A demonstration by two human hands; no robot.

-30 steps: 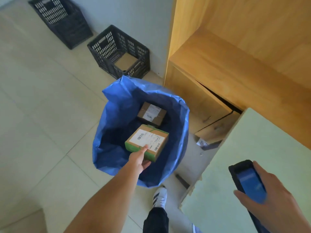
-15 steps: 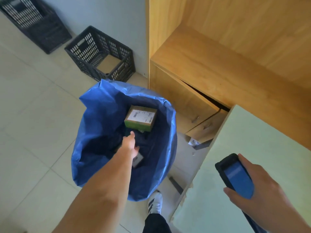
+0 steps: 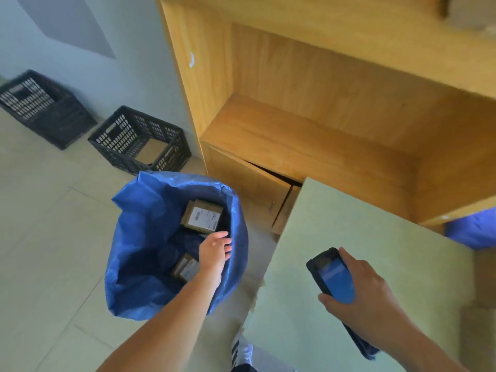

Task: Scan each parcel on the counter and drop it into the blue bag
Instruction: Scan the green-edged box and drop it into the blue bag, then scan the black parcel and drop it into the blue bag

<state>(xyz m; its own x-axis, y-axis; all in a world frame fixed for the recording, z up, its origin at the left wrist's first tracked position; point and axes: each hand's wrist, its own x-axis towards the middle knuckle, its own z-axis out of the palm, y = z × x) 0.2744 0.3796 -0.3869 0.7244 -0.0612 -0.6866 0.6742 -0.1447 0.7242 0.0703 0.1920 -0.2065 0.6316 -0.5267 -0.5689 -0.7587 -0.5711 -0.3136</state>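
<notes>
We find the left hand over the mouth of the blue bag, fingers loosely spread and holding nothing. Two parcels lie inside the bag: one parcel with its white label up near the far wall, and a second parcel lower down, just beside the left wrist. The right hand is above the pale green counter, fingers wrapped around a scanner with a lit blue screen.
</notes>
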